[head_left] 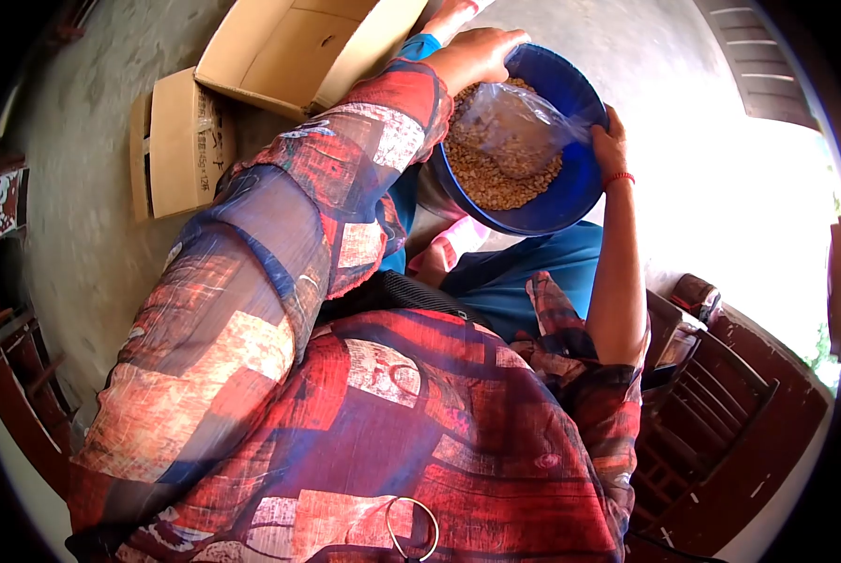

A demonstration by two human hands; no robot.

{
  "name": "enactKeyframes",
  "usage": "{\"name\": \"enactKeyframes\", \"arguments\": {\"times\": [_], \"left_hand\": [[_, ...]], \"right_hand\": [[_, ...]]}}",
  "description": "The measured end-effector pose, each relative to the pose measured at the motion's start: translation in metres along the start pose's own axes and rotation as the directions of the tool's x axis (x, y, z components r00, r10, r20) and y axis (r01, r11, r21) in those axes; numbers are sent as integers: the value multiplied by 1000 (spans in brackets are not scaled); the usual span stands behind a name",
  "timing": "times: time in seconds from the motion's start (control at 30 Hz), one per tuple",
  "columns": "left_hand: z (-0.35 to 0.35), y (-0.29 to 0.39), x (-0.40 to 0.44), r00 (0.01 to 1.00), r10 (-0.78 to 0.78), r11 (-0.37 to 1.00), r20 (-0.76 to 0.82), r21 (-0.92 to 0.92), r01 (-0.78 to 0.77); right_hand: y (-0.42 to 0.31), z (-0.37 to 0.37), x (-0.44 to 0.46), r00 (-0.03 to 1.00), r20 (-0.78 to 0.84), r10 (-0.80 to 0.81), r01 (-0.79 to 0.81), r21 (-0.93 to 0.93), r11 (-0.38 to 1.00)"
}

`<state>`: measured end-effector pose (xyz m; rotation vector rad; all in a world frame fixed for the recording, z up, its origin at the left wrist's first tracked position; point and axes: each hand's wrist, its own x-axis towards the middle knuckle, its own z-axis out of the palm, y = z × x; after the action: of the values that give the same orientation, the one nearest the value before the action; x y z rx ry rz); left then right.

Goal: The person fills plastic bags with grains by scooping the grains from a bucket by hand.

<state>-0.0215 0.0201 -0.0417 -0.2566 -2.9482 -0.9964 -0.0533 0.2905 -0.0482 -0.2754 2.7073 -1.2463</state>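
A blue bucket [580, 89] is tilted between my legs, with tan kernels or nuts [510, 192] in it; their exact kind is hard to tell. On top of them lies a clear plastic bag [514, 131], its loose end stretching toward the right rim. My left hand [481, 58] is on the bucket's far left rim, its fingers partly hidden. On the opposite side, my right hand [611, 145], with a red bracelet at the wrist, is wrapped round the rim close to the bag's end.
An open cardboard box [289, 56] stands on the concrete floor [92, 141] at upper left, with a smaller printed carton [181, 145] beside it. Dark wooden furniture [711, 403] is close on my right. Bright light comes from an opening at right.
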Motion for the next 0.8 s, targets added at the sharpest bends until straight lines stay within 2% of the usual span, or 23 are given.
{"name": "enactKeyframes", "arguments": {"times": [0.27,0.43,0.5,0.57,0.63,0.8], "left_hand": [[5,-4,2,998,26,1000,-49,-4,-26],[-4,5,-2,1000,-15,1000,-8,17,15],[-9,10,-5,1000,-18,1000,-8,13,18],[-15,15,-9,1000,-22,1000,-9,11,22],[-19,19,-10,995,-77,997,56,28,76],[-15,17,-8,998,-58,996,38,76,55]], "right_hand": [[6,0,4,997,46,57,-62,118,991],[-12,-3,-5,997,66,38,-48,160,986],[-24,-8,-11,989,145,37,-63,181,982],[-30,-11,-13,986,166,13,-40,163,986],[-32,-11,-14,983,184,-11,-16,145,989],[-25,-11,-11,985,155,-80,69,74,995]]}}
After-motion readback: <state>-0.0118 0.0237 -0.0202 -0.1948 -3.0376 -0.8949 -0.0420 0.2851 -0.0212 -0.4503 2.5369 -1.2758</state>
